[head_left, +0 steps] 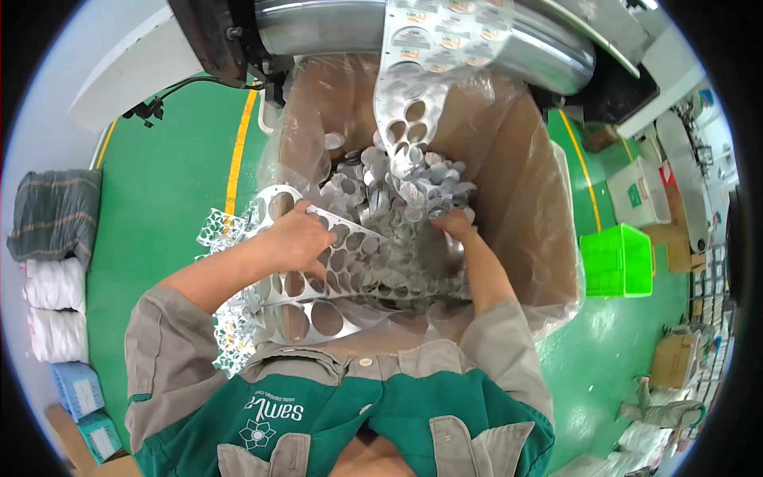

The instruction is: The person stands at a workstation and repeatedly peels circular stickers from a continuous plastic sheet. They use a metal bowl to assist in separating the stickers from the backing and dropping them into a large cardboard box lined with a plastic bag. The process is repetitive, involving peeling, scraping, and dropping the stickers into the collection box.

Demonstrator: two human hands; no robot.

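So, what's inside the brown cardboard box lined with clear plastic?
Silvery round discs lie heaped inside, with part of a silvery round-holed sheet at the left hand. The heap hides the bottom of the box.

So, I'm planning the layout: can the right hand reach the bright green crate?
Probably not: the right hand is down inside the box, whose wall stands between it and the green crate outside.

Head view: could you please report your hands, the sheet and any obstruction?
Left hand on perforated sheet. Right hand at silver discs. Possible obstruction: printed strip hanging into box.
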